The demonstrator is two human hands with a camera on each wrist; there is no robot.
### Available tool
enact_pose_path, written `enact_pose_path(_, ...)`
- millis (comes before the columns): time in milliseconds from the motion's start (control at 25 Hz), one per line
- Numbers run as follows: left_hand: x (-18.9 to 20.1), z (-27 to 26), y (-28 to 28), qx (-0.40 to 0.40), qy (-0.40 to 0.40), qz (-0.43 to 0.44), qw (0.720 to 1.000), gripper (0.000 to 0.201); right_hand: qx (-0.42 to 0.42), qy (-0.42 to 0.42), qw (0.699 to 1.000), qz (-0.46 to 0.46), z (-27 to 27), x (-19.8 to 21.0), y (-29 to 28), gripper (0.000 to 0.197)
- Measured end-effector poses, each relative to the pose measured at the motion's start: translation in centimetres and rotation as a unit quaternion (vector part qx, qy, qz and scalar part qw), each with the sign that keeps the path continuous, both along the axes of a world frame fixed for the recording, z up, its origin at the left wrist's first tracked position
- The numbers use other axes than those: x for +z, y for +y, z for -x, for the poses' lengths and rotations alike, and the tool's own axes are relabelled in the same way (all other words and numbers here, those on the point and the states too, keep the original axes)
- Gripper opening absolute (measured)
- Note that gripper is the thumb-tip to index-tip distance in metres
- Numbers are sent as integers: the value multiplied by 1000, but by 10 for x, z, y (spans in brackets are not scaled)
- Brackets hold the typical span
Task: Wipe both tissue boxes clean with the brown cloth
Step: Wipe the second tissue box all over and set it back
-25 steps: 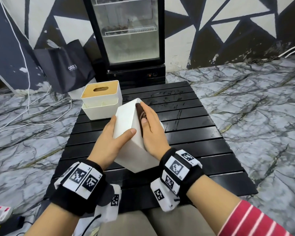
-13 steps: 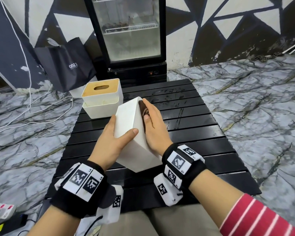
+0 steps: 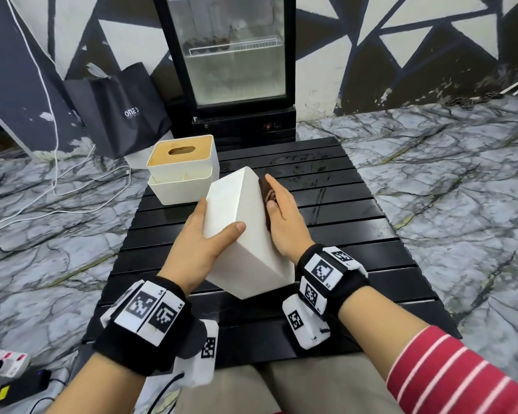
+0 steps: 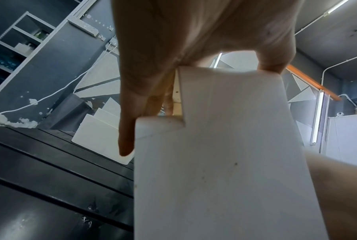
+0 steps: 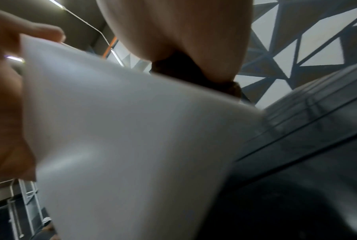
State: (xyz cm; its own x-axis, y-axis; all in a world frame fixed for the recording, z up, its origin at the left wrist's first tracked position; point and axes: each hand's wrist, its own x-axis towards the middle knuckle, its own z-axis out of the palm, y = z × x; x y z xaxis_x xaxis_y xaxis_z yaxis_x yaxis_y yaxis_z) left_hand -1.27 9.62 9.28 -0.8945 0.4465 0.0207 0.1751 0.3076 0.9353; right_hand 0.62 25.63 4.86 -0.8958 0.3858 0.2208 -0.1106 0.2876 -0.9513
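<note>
A white tissue box [image 3: 245, 234] is held tilted above the black slatted table [image 3: 356, 234]. My left hand [image 3: 205, 237] grips its left side, thumb across the upper face and fingers behind. My right hand [image 3: 281, 216] presses the brown cloth [image 3: 265, 191] flat against the box's right face. In the left wrist view the white tissue box [image 4: 225, 154] fills the middle under my left hand [image 4: 173, 65]. The right wrist view shows the brown cloth [image 5: 194, 73] squeezed between my palm and the white tissue box [image 5: 132, 138]. A second tissue box [image 3: 181, 170] with a wooden lid stands at the table's far left.
A glass-door fridge [image 3: 231, 61] stands behind the table, with a black bag [image 3: 123, 112] to its left. White cables [image 3: 54, 186] trail over the marble floor. A power strip [image 3: 3, 360] lies at the lower left.
My right hand with the cloth has slid a little along the box's right face. The left hand's grip on the box is unchanged.
</note>
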Motion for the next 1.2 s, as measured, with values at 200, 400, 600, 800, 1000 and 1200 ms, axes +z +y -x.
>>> enact_pose_path(200,0,-2,-2,5,-3,-15,1000,56,-21,-6,999,23,-15,-20,-3,44)
enact_pose_path(400,4,-7,1,9,-18,-21,1000,39,-32,5,999,41,-37,-24,-19,43)
enact_pose_path(600,-2,-3,-1,21,-10,-36,999,60,3,2,999,37,-34,-14,-22,44)
enact_pose_path(800,-8,-2,-3,37,-2,-41,998,66,-14,-6,998,56,-44,-12,-31,43)
enact_pose_path(1000,-5,-4,2,27,4,-31,999,66,29,48,997,45,-45,5,-41,44)
enact_pose_path(1200,-2,-4,-1,4,-9,-48,999,59,44,85,993,73,-53,9,-55,41)
